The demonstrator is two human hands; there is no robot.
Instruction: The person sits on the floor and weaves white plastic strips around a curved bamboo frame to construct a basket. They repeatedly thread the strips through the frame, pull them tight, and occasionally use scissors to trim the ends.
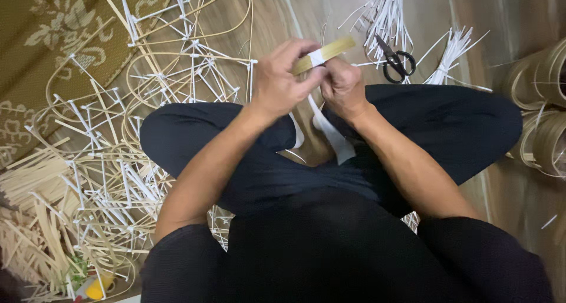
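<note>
Both hands, left hand (277,82) and right hand (343,87), are gripping a bamboo strip bundle (330,50). They are binding it with white paper tape (317,57). Pulling tight likely comes next.

Both hands up over the lap: left hand (280,82) and right hand (342,87) pinch a bamboo strip bundle (327,52) wrapped with white tape (317,57).

Bare wooden floor (306,20) lies just beyond the crossed legs (194,132), a narrow open lane between clutter on both sides. Left of the legs, a tangle of bamboo frames (135,102) joined with white tape covers the floor. Right of that lane, black scissors (398,61) lie among white paper strips (386,14). Farther right of the legs, coiled bamboo rings (539,102) stand stacked.
</note>
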